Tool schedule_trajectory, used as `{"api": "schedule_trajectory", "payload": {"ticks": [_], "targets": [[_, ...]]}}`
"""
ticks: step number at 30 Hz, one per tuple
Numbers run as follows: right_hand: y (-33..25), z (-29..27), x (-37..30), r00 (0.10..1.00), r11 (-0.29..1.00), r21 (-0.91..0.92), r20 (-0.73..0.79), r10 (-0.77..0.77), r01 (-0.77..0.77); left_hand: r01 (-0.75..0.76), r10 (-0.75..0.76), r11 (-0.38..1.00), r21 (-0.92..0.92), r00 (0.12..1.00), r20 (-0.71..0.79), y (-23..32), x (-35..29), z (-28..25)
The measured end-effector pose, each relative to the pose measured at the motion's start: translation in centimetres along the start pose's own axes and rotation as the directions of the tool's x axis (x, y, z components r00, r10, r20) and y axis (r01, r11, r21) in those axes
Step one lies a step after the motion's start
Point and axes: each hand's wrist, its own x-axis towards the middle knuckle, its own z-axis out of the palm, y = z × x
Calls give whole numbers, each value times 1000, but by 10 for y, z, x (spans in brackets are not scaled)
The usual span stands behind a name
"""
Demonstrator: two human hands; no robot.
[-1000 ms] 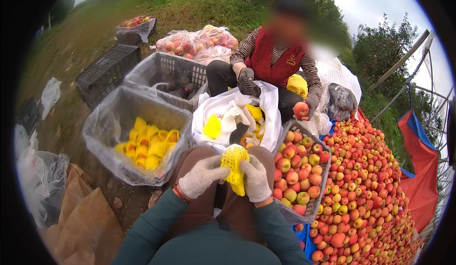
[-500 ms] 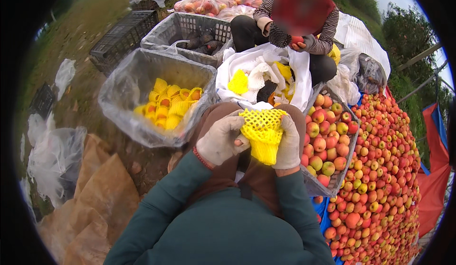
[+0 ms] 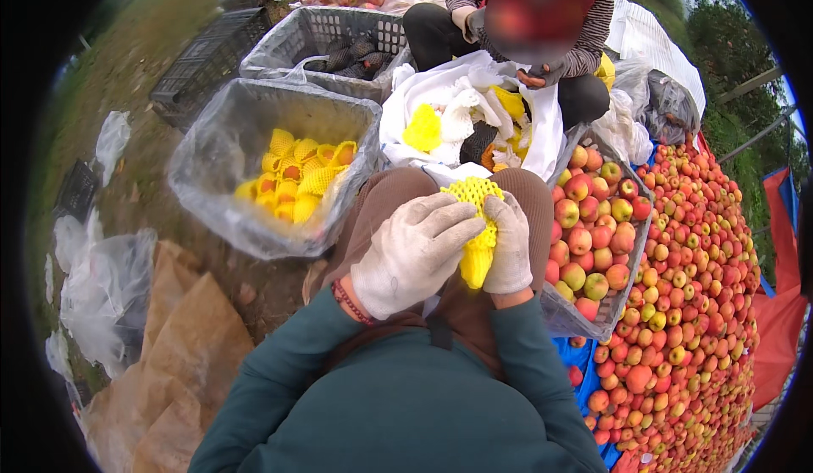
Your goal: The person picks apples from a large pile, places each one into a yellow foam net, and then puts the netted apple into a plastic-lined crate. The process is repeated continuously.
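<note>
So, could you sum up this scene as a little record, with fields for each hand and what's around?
Left hand: gloved, fingers against a yellow net
Right hand: gloved, gripping the same net
Left crate: netted apples
Right crate: bare apples
Far right: apple pile
Beyond the knees: open white sack
Opposite: co-worker, striped sleeves

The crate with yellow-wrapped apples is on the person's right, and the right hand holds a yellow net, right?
Almost. The head view shows the crate with yellow-wrapped apples on the person's left. The right hand does hold a yellow net.
</note>
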Motion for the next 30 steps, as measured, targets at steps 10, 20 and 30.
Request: {"api": "schedule_trajectory", "payload": {"ticks": [10, 20, 30], "targets": [[15, -19, -5, 970, 993, -110, 245, -8, 36, 278, -288, 953, -121, 955, -76, -26, -16, 11], [26, -15, -22, 991, 973, -224, 133, -21, 50, 569, -601, 744, -350, 799, 22, -34, -22, 5], [22, -19, -18, 997, 996, 55, 26, -67, 66, 319, -402, -547, -774, 711, 577, -37, -37, 11]]}}
